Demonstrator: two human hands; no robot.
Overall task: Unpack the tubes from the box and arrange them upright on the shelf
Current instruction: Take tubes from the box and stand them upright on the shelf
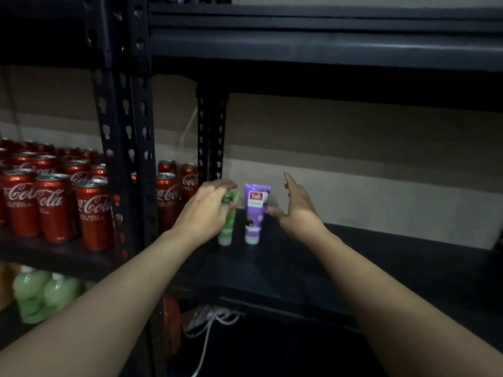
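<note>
Two tubes stand cap-down at the left end of the dark shelf (353,257). The green tube (226,232) leans slightly, and my left hand (206,210) holds its upper part, fingers curled over the top. Right beside it stands the purple tube (254,213), upright and free. My right hand (296,208) hovers just right of the purple tube with fingers spread and straight; the thumb tip is very near the tube, contact unclear. The box is out of view.
Black slotted uprights (128,148) divide this bay from the left bay, where several red cola cans (54,205) stand. Green bottles (40,292) sit on the lower left shelf. A white cable (209,327) hangs below. Another shelf (326,50) runs overhead.
</note>
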